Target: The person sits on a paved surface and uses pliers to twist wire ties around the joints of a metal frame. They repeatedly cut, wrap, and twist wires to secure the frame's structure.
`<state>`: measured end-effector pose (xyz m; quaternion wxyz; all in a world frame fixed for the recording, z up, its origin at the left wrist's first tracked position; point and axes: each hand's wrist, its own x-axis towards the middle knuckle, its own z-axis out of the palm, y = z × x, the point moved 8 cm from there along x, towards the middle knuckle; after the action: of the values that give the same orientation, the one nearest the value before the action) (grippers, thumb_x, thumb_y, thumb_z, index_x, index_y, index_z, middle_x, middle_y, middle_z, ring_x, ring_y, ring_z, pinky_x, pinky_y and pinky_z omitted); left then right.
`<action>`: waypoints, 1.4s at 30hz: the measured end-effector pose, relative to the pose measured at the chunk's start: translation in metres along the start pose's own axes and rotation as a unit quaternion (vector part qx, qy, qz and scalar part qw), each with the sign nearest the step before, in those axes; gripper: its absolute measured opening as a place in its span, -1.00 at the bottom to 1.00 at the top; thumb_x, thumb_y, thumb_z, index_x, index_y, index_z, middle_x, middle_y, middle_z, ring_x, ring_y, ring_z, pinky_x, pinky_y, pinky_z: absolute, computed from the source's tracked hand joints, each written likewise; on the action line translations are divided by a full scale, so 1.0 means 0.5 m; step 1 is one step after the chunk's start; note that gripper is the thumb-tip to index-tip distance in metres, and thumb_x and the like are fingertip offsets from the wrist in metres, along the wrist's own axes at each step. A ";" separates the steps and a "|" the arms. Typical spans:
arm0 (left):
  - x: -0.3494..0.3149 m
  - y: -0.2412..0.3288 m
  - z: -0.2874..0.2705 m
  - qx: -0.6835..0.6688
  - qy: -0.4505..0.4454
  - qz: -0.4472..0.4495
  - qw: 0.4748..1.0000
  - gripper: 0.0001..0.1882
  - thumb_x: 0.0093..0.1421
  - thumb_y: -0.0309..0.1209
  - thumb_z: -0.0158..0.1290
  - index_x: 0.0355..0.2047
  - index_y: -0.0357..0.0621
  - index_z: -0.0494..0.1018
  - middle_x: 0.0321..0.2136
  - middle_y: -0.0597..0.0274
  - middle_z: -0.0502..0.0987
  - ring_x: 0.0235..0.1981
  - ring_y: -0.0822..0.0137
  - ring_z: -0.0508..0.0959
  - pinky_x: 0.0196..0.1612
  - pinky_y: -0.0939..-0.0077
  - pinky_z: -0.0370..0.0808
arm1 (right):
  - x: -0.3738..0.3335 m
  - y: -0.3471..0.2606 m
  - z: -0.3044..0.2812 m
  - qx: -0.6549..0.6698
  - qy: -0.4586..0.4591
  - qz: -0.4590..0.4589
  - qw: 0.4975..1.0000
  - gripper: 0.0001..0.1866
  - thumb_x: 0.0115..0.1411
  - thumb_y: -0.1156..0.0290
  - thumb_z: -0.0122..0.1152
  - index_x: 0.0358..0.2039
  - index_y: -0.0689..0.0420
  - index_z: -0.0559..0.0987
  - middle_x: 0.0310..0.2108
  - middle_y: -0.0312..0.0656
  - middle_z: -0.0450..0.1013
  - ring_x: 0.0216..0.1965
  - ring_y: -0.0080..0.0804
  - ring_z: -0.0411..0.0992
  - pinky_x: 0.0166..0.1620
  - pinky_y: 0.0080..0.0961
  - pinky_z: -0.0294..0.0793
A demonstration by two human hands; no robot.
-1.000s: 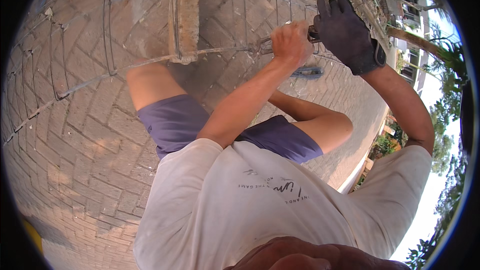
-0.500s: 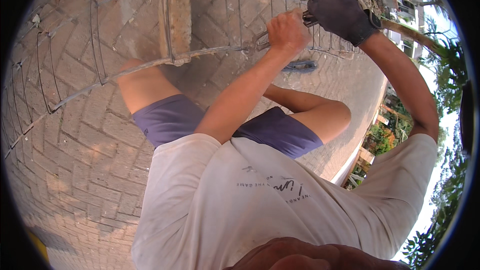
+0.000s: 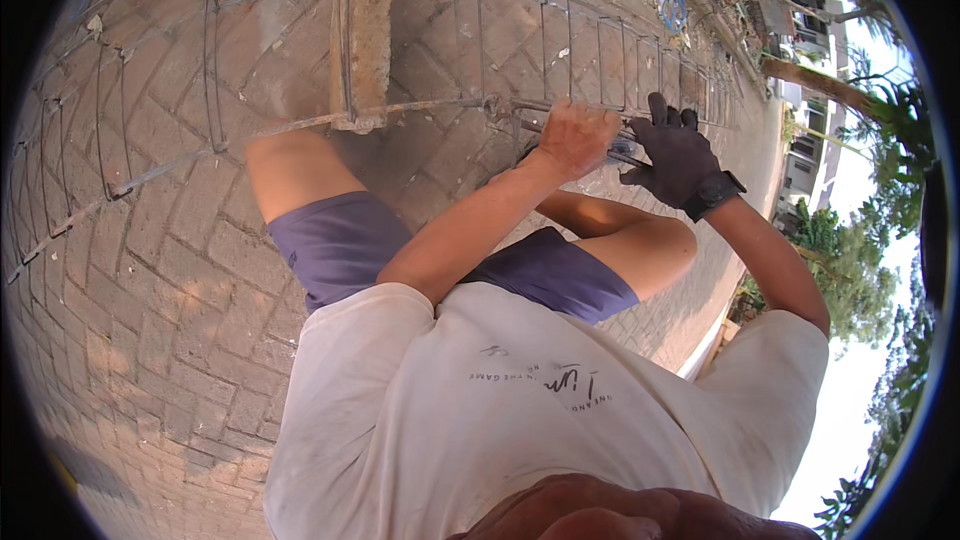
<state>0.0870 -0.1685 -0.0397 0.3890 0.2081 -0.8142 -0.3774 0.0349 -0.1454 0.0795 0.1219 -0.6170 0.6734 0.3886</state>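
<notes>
My left hand (image 3: 578, 140), bare, is closed around a dark metal two-handled tool that looks like pincers (image 3: 628, 159). The tool's handles stick out to the right of the fist, spread apart; its head is partly hidden and blurred. My right hand (image 3: 680, 152) wears a black glove. Its fingers are spread beside the handle ends, and whether the palm touches them cannot be made out. A long cage of thin steel bars (image 3: 430, 102) with rectangular stirrups runs across in front of me, its near bar just by my left hand.
A wooden plank (image 3: 362, 50) lies under the cage. Brick paving (image 3: 210, 310) covers the ground. Blue cord (image 3: 673, 10) and dry leaves lie by the kerb at the far right. A tree trunk (image 3: 825, 85) and greenery stand to the right. My bent legs are close to the cage.
Both hands have come down nearer to me. My gloved right hand has gone from closed on the handles to spread fingers, and the handles now stand apart. My left hand keeps its grip.
</notes>
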 end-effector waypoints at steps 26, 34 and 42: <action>0.143 -0.162 -0.050 -0.096 -0.075 -0.279 0.952 -0.68 -0.02 -0.47 0.24 -0.19 -0.16 0.70 -0.29 -0.18 0.71 -0.18 -0.19 0.73 -0.14 0.00 0.62 | 0.245 0.033 -0.152 -0.254 0.147 -0.170 0.941 -0.85 0.25 0.29 0.31 -0.30 0.08 0.72 -0.19 -0.21 0.58 -0.19 -0.25 0.64 0.04 -0.21 0.54; -0.034 0.048 -0.087 0.037 0.120 0.109 0.986 -0.57 0.15 -0.38 0.17 0.06 -0.17 0.59 -0.15 0.13 0.59 -0.05 0.07 0.61 0.03 0.05 0.49 | 0.016 0.015 0.055 0.054 0.003 0.088 0.995 -0.81 0.29 0.33 0.24 -0.27 0.12 0.75 -0.27 -0.03 0.69 -0.26 -0.06 0.69 -0.16 -0.24 0.63; -0.125 0.040 0.003 -0.006 -0.156 0.168 0.973 -0.74 0.08 -0.39 0.25 -0.19 -0.11 0.57 -0.35 0.14 0.65 -0.26 0.03 0.70 -0.17 0.17 0.54 | -0.097 -0.112 0.238 0.537 -0.315 0.219 0.752 -0.41 0.13 -0.17 0.48 -0.19 0.16 0.71 -0.33 -0.06 0.70 -0.26 -0.07 0.69 -0.12 -0.14 0.64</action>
<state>0.1232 -0.1160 -0.0545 0.3167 0.0046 -0.8858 -0.3391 0.0591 -0.0260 0.0103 0.5495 -0.1283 0.8115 0.1517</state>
